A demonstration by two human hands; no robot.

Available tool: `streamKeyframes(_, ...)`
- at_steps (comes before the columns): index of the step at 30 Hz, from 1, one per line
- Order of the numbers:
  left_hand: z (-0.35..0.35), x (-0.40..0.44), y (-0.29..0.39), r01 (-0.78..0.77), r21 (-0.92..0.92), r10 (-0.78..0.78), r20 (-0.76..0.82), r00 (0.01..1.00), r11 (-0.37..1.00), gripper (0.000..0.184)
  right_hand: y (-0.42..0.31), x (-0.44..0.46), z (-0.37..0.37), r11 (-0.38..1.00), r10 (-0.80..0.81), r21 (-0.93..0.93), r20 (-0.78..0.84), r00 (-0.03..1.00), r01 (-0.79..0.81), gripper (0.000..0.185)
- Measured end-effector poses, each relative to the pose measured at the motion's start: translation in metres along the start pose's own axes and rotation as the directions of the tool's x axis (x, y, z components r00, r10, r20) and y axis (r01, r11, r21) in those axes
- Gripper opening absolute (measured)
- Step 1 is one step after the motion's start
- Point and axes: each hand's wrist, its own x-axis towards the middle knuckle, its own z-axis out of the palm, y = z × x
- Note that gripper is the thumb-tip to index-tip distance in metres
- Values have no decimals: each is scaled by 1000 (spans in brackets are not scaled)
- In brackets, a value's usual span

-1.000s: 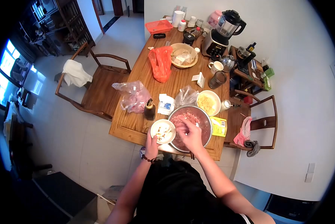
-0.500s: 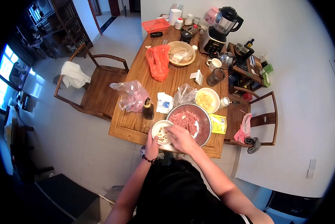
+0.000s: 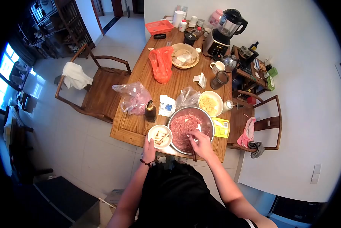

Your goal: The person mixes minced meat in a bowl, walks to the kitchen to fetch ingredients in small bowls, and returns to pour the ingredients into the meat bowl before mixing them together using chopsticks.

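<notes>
Head cam: our L hand (image 3: pixel 149 150) grips sm. bowl (image 3: pixel 152 133), bits (image 3: pixel 161 139) left inside; R hand (image 3: pixel 202 145) over mince (image 3: pixel 178 133), fingertips bunched, load unclear; pale bit (image 3: pixel 186 120) already in, beyond R.

Over the basin (image 3: pixel 207 124), our right hand (image 3: pixel 201 145) hides some meat (image 3: pixel 181 128); left of the basin, we cannot identify tiny scraps (image 3: pixel 161 138) in the bowl (image 3: pixel 169 133).

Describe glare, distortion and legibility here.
Head view: black curved border suggests a wide-angle lens; window washed out, with glare on the floor; left hand and small white bowl clear enough, but anything in the right hand is too small to tell.
</notes>
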Motion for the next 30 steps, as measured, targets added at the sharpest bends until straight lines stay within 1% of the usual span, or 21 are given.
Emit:
streamKeyframes(1,-6,2,-4,2,1,-2,3,1000,1000,47,15,-8,0,998,68,-10,32,997,-68,25)
streamKeyframes(2,-12,4,-8,5,9,-5,-26,1000,1000,47,33,-16,0,997,45,-58,45,998,-43,29)
streamKeyframes(3,-20,7,-13,9,17,-8,-56,998,1000,47,46,-22,-2,997,48,-58,44,998,-45,29)
streamKeyframes(4,-30,13,-19,38,83,-31,-81,996,996,47,56,-28,-5,986,61,-163,157,986,-35,32)
streamKeyframes(5,-38,17,-26,42,85,-35,-78,996,995,47,65,-34,-6,964,87,-264,266,960,-14,34)
streamKeyframes(6,-43,20,-31,85,103,-74,-104,992,991,47,68,-38,-6,968,73,-251,293,953,3,40)
streamKeyframes(7,-48,23,-35,128,121,-112,-130,985,984,46,70,-39,-6,968,78,-252,288,954,-3,40)
streamKeyframes(9,-59,32,-45,132,138,-118,-103,988,982,46,73,-38,-8,944,62,-320,398,915,75,44)
streamKeyframes(10,-63,37,-50,154,132,-138,-122,983,979,45,65,-34,-11,947,62,-312,420,905,80,47)
streamKeyframes(11,-67,41,-55,176,127,-158,-141,977,976,44,65,-31,-10,947,68,-312,414,908,71,47)
streamKeyframes(13,-64,44,-54,187,102,-172,-138,975,977,41,63,-26,-10,943,56,-309,506,861,120,47)
streamKeyframes(14,-64,44,-53,193,82,-181,-134,974,978,39,61,-24,-10,944,62,-310,500,864,111,47)
streamKeyframes(16,-66,50,-54,199,67,-190,-125,974,978,38,53,-17,-13,927,40,-323,589,807,190,45)
streamKeyframes(17,-67,52,-55,196,81,-185,-123,975,977,37,54,-14,-14,928,43,-323,584,810,184,45)
streamKeyframes(20,-72,55,-62,188,99,-175,-122,977,977,37,59,-10,-13,902,41,-356,631,775,242,41)
streamKeyframes(22,-73,56,-64,182,102,-169,-123,978,978,37,63,-7,-9,890,49,-363,679,733,277,38)
streamKeyframes(24,-74,56,-64,148,177,-130,-109,986,973,36,65,-6,-6,891,50,-359,686,726,277,34)
streamKeyframes(26,-72,55,-62,159,206,-138,-112,984,966,36,65,-5,-4,892,46,-351,697,716,284,30)
streamKeyframes(28,-70,55,-57,167,237,-143,-115,983,957,37,66,-5,-2,879,-162,-290,564,809,378,20)
streamKeyframes(29,-68,55,-54,155,274,-129,-111,985,949,37,67,-4,-2,879,-163,-288,566,808,379,20)
streamKeyframes(30,-65,53,-52,144,310,-116,-107,988,940,38,68,-2,-2,898,-191,-269,470,861,347,17)
